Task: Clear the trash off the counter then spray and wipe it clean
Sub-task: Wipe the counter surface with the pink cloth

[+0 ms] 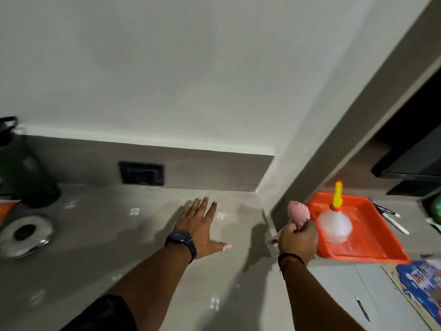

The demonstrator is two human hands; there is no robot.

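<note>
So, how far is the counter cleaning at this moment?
Done, it seems: no trash shows on the counter near the hands. In hand: the right hand grips a bunched pink cloth; the left hand rests flat on the counter. The spray bottle stands in the orange tray, not held. Left: wiping; whether it was sprayed I cannot tell.

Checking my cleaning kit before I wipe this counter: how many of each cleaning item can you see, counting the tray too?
Spray bottle: 1, standing in the tray
Pink cloth: 1, gripped in the right hand
Orange tray: 1
Total: 3
</note>
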